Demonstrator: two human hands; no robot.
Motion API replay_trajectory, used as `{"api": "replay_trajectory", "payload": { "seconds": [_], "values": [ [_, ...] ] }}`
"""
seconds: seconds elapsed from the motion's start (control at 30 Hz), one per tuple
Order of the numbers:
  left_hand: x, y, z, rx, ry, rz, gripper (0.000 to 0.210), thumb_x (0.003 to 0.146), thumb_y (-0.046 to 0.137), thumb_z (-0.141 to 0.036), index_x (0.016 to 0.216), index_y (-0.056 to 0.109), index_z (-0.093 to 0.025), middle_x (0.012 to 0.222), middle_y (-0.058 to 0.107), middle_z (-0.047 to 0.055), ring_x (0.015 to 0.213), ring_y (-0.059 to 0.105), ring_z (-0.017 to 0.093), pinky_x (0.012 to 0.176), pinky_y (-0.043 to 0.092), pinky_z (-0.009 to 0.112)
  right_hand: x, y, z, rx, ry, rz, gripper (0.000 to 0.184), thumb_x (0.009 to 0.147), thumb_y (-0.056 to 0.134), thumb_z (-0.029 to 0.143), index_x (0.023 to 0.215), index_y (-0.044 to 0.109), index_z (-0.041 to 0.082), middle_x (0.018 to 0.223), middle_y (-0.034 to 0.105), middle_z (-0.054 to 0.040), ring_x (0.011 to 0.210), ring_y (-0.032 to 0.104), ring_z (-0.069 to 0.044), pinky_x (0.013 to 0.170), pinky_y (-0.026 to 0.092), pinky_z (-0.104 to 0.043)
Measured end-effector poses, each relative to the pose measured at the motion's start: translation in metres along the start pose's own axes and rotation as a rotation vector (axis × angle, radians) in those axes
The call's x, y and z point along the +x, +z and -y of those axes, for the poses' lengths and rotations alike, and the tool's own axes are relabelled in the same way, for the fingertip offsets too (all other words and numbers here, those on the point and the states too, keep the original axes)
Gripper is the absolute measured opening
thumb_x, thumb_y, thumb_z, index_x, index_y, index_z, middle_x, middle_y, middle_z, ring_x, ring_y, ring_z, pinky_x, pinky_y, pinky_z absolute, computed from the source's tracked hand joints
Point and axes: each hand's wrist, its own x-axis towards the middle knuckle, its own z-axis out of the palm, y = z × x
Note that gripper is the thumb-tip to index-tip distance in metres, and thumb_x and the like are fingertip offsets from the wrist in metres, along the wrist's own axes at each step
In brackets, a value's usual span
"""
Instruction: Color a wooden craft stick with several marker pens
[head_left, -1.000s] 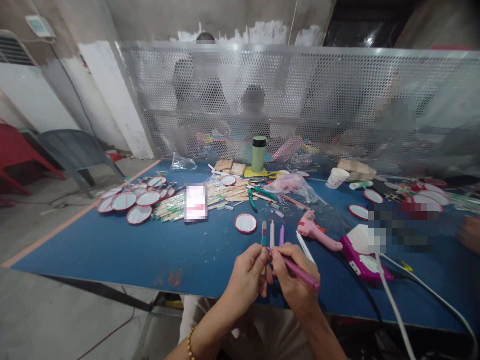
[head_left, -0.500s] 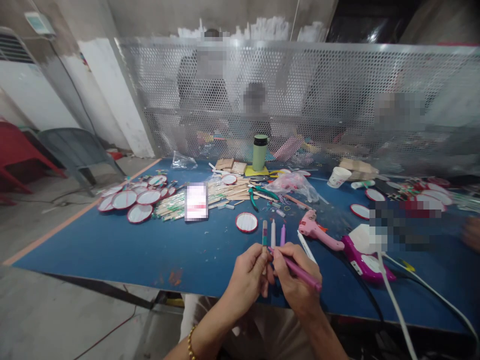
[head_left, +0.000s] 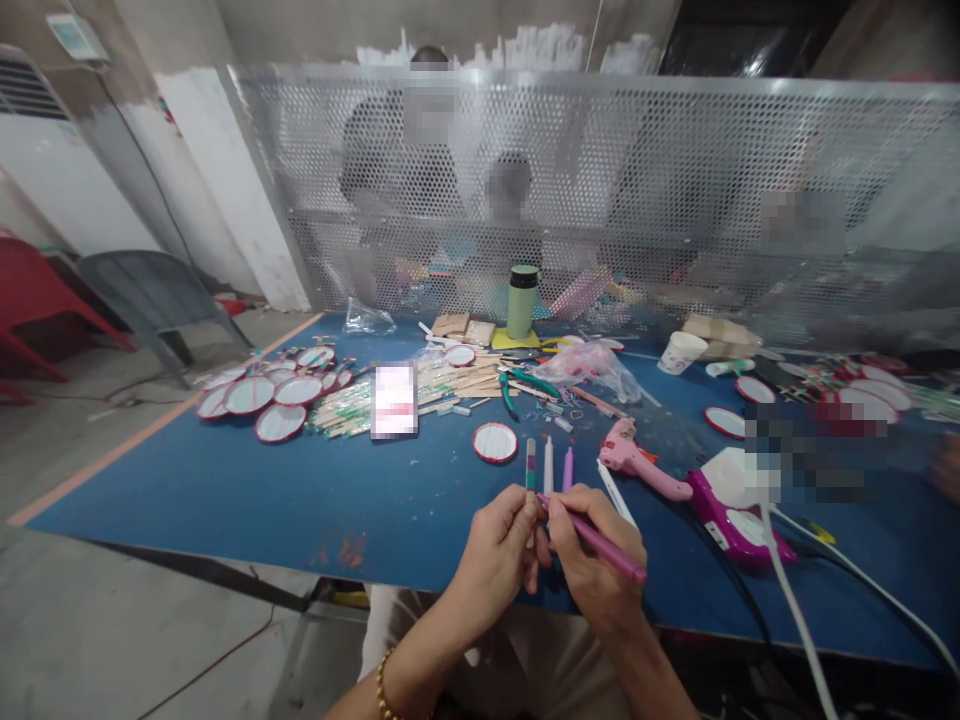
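Note:
My left hand (head_left: pixel 501 545) pinches a flat wooden stick (head_left: pixel 531 468) upright, its upper part marked with purple and green bands. In my right hand (head_left: pixel 600 550) is a purple-pink marker pen (head_left: pixel 611 555), held like a pencil with its tip close to the stick. Whether the tip touches the wood I cannot tell. Just beyond my fingers lie a pale marker (head_left: pixel 548 462) and a violet marker (head_left: pixel 568 468). A white pen (head_left: pixel 615 492) is to the right of them. A round white disc with a red rim (head_left: pixel 495 442) rests on the blue table (head_left: pixel 247 480) ahead.
A pink glue gun (head_left: pixel 643 462) and a magenta device with cords (head_left: pixel 739 525) lie to the right. Wooden sticks (head_left: pixel 450 385), green-handled pliers (head_left: pixel 517 385), a phone (head_left: pixel 394 400) and a green bottle (head_left: pixel 523 303) are further back. Rimmed discs (head_left: pixel 249 395) pile up left. People sit behind the perforated screen (head_left: pixel 600 200).
My hands, the stick and the marker stay almost as they were. The view has shifted slightly, and a person behind the screen has moved a little.

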Motion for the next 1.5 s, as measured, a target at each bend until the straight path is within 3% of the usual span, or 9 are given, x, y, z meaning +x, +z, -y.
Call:
{"api": "replay_trajectory", "payload": {
  "seconds": [1.07, 1.5],
  "values": [
    [0.001, -0.002, 0.010, 0.057, 0.020, -0.012, 0.039, 0.092, 0.049, -0.056, 0.075, 0.044, -0.021, 0.048, 0.045, -0.010, 0.034, 0.038, 0.005, 0.036, 0.031, 0.016, 0.003, 0.000, 0.005, 0.026, -0.015, 0.031, 0.013, 0.092, 0.058, 0.021, 0.081, 0.064, 0.019, 0.065, 0.067, 0.0013, 0.051, 0.062, -0.010, 0.050, 0.050, -0.020],
    [-0.001, 0.000, 0.003, 0.045, 0.017, -0.011, 0.041, 0.091, 0.049, -0.059, 0.073, 0.043, -0.022, 0.047, 0.046, -0.009, 0.033, 0.038, 0.006, 0.035, 0.029, 0.017, 0.002, -0.001, 0.004, 0.023, 0.001, 0.029, 0.014, 0.093, 0.058, 0.020, 0.080, 0.064, 0.020, 0.064, 0.066, 0.0028, 0.050, 0.062, -0.009, 0.051, 0.049, -0.018]
  ]
}}
